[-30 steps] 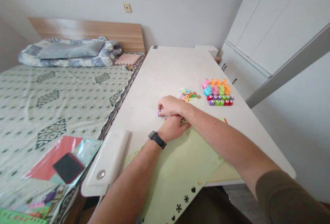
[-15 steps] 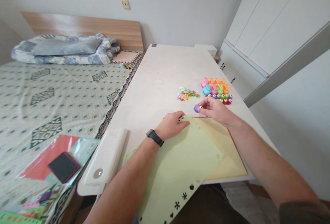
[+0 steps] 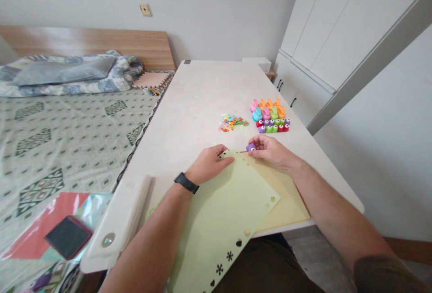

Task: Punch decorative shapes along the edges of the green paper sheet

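Note:
With my left hand (image 3: 211, 163) I grip the top corner of a light green paper sheet (image 3: 219, 207), thumb above and fingers at its edge. Heart and snowflake shapes are cut through the sheet's near edge, and small holes show by my left thumb. My right hand (image 3: 270, 150) pinches a small purple craft punch (image 3: 251, 147) just right of that corner, apart from the green sheet. Beneath lies a yellow sheet (image 3: 286, 198) with a red edge showing. Further off are a heap of colourful paper cutouts (image 3: 232, 122) and rows of craft punches (image 3: 270, 115).
A white elongated device (image 3: 121, 216) lies along the left edge of the white table (image 3: 202, 90). On the bed (image 3: 77, 140) at left are a dark phone (image 3: 68, 237) and plastic-wrapped coloured paper (image 3: 33, 230). White cabinets (image 3: 324, 27) stand at right.
My right hand has carried the purple punch from beyond my left hand over to the right of the sheet's corner, then slightly nearer. My left hand stays on the green sheet. The view has turned right.

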Tool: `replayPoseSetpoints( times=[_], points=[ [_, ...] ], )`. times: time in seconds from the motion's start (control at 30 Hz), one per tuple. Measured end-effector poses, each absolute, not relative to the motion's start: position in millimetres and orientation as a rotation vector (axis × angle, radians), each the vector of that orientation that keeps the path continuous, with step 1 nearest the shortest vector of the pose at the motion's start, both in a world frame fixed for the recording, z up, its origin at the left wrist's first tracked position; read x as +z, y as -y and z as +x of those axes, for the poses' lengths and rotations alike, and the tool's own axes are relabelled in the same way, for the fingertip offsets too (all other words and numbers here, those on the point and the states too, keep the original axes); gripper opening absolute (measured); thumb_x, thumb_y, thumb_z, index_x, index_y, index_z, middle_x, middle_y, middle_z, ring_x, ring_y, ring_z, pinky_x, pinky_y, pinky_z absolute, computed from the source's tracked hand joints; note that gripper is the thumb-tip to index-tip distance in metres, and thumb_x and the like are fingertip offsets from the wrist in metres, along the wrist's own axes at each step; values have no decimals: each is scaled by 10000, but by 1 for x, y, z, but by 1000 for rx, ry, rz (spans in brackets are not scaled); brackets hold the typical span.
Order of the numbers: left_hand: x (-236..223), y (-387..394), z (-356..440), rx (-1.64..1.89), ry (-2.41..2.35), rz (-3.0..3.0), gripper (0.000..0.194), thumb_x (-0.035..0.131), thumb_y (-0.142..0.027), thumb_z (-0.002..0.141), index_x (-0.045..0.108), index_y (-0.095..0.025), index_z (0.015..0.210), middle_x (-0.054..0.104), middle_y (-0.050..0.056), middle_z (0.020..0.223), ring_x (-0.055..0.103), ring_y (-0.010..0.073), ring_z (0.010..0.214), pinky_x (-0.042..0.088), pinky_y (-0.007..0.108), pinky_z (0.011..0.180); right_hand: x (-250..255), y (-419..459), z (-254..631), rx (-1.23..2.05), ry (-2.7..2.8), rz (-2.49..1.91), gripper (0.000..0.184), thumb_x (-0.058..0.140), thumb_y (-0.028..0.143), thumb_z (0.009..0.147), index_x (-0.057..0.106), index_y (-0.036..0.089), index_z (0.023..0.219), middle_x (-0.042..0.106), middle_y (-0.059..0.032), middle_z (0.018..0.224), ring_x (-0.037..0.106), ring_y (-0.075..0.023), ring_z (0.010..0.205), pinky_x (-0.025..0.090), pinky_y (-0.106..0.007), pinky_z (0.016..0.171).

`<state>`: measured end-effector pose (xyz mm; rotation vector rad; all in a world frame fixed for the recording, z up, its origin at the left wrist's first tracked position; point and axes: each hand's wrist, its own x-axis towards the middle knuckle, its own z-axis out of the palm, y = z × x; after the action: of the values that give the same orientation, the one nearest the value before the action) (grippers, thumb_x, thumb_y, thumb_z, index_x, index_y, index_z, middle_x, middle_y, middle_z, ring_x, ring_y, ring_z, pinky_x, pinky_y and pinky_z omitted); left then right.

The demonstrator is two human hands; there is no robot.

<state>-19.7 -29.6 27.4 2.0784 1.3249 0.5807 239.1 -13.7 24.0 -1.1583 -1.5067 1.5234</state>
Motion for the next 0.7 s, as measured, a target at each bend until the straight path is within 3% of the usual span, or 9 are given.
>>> replayPoseSetpoints(
  times=[0.7],
  points=[
    [26, 27, -21, 582, -1331, 2051, 337, 514, -508, 910, 617, -192, 854, 598, -13, 708, 501, 139, 634, 324, 252, 557, 22, 14, 239, 1544, 1496, -1160, 484, 879, 255, 637, 595, 185, 1023, 676, -15, 923, 629, -135, 804, 515, -306, 784]
  ],
)
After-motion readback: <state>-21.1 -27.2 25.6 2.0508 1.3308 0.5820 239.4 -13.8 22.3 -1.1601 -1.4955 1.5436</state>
